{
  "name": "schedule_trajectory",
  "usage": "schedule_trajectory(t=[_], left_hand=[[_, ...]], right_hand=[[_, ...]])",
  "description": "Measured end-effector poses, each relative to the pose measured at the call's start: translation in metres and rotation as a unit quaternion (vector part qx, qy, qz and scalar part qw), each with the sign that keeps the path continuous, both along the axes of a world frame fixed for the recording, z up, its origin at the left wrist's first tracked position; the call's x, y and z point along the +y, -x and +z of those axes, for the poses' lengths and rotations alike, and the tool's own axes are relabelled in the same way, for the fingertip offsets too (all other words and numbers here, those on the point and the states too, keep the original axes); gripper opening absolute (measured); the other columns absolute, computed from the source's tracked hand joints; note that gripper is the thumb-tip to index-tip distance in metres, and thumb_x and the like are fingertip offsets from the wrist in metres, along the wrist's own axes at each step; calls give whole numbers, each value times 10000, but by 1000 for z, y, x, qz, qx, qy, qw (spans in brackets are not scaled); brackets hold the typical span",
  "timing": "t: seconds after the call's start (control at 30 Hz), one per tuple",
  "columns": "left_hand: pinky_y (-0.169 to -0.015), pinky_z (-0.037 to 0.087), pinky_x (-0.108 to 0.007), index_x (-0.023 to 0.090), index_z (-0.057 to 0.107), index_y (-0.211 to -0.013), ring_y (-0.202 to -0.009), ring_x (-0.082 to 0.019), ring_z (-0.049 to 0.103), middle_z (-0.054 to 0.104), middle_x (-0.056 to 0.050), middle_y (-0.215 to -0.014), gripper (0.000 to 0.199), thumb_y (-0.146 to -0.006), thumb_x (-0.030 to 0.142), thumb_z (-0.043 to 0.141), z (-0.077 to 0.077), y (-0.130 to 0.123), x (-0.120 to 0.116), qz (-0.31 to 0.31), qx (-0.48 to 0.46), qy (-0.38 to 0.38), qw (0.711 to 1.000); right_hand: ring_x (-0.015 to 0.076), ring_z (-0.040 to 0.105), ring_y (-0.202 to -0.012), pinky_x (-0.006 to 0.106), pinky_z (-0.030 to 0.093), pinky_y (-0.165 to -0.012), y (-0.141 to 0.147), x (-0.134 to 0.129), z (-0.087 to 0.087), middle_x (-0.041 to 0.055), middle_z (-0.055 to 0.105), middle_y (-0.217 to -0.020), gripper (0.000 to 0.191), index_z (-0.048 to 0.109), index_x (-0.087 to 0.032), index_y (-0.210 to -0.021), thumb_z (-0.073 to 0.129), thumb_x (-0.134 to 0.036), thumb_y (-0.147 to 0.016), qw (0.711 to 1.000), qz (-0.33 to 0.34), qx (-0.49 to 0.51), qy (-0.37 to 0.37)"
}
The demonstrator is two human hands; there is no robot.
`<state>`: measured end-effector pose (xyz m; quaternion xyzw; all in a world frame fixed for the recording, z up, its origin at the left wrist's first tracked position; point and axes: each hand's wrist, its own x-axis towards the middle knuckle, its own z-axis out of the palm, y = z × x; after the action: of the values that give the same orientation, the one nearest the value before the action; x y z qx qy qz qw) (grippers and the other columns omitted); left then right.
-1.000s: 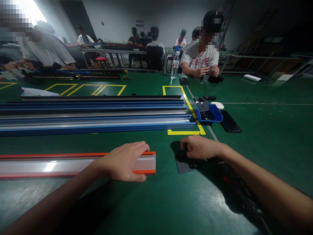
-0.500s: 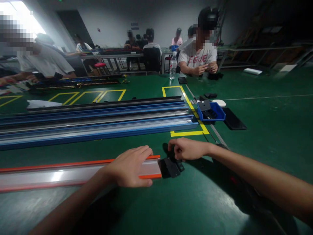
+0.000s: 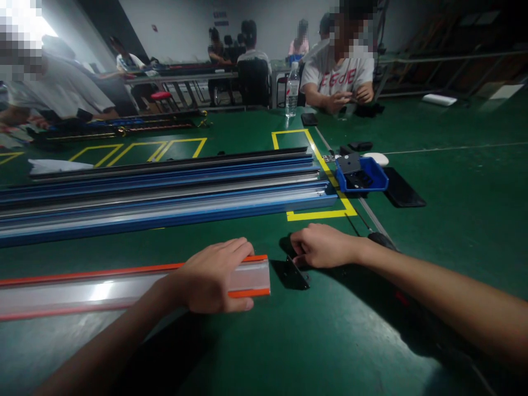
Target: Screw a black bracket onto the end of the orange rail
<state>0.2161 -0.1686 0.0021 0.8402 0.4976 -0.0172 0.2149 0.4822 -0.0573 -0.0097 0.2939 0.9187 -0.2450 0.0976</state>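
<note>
An orange-edged channel profile point(image 3: 99, 290) with a pale inside lies across the left of the green table. My left hand point(image 3: 212, 275) is wrapped over it near its right end, fingers on the far edge and thumb on the near one. Just past that end, my right hand point(image 3: 315, 246) pinches a small black end plate point(image 3: 297, 273), which is tilted up on edge. A gap of bare table separates the plate from the profile. My right fingertips are partly hidden behind the hand.
Several blue and black profiles point(image 3: 247, 201) lie behind. A blue bin point(image 3: 363, 183) of black plates stands beside a dark phone point(image 3: 404, 188). A screwdriver point(image 3: 381, 239) lies behind my right forearm. A water bottle point(image 3: 292, 91) and a seated co-worker point(image 3: 338, 71) are farther off.
The black end plate has turned from lying nearly flat to standing on edge in my right hand, slightly farther from the profile. My left hand keeps its hold. The view has shifted a little.
</note>
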Motion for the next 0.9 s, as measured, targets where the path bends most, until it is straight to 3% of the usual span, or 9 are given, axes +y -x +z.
schedule_trajectory(t=[0.27, 0.4, 0.57, 0.8, 0.9], left_hand=[[-948, 452, -415, 201, 503, -1189, -1092, -285, 581, 583, -95, -1223, 602, -765, 590, 681, 7, -2, 0, 3, 15, 8, 1000], [-882, 478, -415, 184, 522, -1151, -1028, -291, 602, 600, -109, -1170, 585, -768, 603, 662, 15, -6, 3, -4, 38, 21, 999], [-922, 471, -459, 166, 547, -1157, -1033, -314, 603, 619, -115, -1125, 600, -766, 606, 663, 10, -5, 2, -33, 26, -24, 999], [-1099, 391, -505, 147, 378, -1448, -1307, -343, 498, 517, -177, -1433, 856, -816, 668, 627, 4, -21, -6, -39, -33, -100, 994], [-1123, 385, -482, 185, 369, -1457, -1339, -315, 483, 513, -145, -1458, 832, -832, 667, 634, -2, -32, -8, -38, -56, -114, 991]], right_hand=[[153, 565, -609, 280, 239, -549, 6, -12, 2, 36, 673, -727, 188, 717, -217, -894, 548, -247, -819, 994, 74, -19, -80], [183, 616, -623, 279, 265, -542, 15, -22, -1, 58, 714, -751, 262, 738, -219, -962, 542, -247, -790, 993, 66, -19, -100], [226, 672, -658, 289, 361, -564, 30, -34, -3, 102, 747, -788, 297, 757, -202, -988, 527, -294, -822, 992, 39, -20, -119], [269, 710, -731, 317, 449, -618, 41, -40, -3, 133, 763, -854, 303, 768, -190, -975, 528, -339, -866, 992, 19, -39, -117], [254, 699, -710, 298, 417, -593, 35, -36, 5, 136, 753, -831, 318, 763, -163, -914, 508, -354, -910, 993, 27, -46, -107]])
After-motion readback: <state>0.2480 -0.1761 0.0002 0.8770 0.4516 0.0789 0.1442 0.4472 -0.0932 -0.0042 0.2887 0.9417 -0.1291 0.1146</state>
